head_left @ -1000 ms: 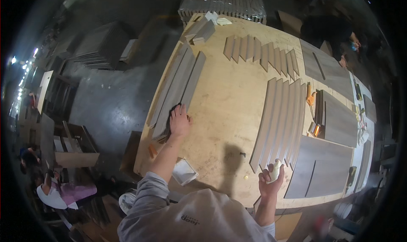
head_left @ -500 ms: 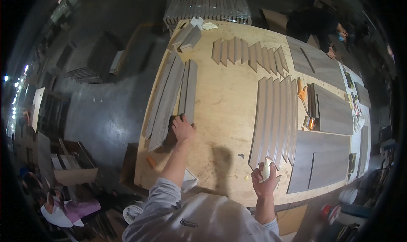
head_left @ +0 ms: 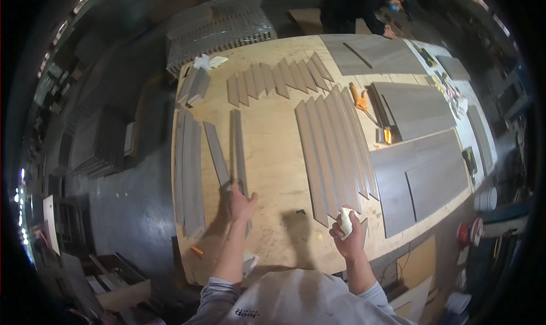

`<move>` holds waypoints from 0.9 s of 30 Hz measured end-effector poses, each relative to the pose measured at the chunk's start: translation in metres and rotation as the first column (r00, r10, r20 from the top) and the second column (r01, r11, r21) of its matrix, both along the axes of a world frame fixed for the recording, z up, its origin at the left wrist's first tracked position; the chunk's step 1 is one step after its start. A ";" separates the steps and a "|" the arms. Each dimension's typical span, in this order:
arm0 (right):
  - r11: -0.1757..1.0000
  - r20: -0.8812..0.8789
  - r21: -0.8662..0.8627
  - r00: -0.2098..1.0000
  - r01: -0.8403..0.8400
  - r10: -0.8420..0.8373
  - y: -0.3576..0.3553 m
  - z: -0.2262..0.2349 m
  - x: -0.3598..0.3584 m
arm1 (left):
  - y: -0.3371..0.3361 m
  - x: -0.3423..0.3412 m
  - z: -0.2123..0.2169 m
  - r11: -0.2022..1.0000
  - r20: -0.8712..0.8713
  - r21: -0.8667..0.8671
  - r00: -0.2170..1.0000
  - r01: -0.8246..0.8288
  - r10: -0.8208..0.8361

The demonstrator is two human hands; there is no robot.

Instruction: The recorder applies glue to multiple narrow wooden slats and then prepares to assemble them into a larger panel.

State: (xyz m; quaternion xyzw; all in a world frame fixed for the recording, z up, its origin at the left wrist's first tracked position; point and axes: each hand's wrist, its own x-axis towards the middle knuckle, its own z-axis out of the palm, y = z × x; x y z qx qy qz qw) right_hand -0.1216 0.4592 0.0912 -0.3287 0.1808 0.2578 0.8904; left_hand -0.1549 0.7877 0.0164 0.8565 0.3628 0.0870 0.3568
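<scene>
Left hand [head_left: 242, 203], lower centre: fingers apparently gripping the near end of a long grey strip [head_left: 238, 148] running up-frame. Right hand [head_left: 350, 239], lower right: fingers curled round white cloth [head_left: 345, 221].

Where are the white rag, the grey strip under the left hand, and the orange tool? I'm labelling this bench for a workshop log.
white rag [head_left: 345, 221], head view, its bunched middle above the right hand's fingers.
grey strip [head_left: 239, 148], head view, mid-length.
orange tool [head_left: 359, 99], head view, its body.

Far across the plywood table [head_left: 273, 154], short grey strips [head_left: 278, 77] fan out; wide grey panels [head_left: 418, 174] lie right (another person [head_left: 355, 9] beyond).
</scene>
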 end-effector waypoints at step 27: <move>0.996 0.028 -0.086 0.999 0.018 -0.016 0.002 0.003 0.014 | 0.032 -0.032 -0.035 0.937 -0.296 0.316 0.923 -0.148 0.245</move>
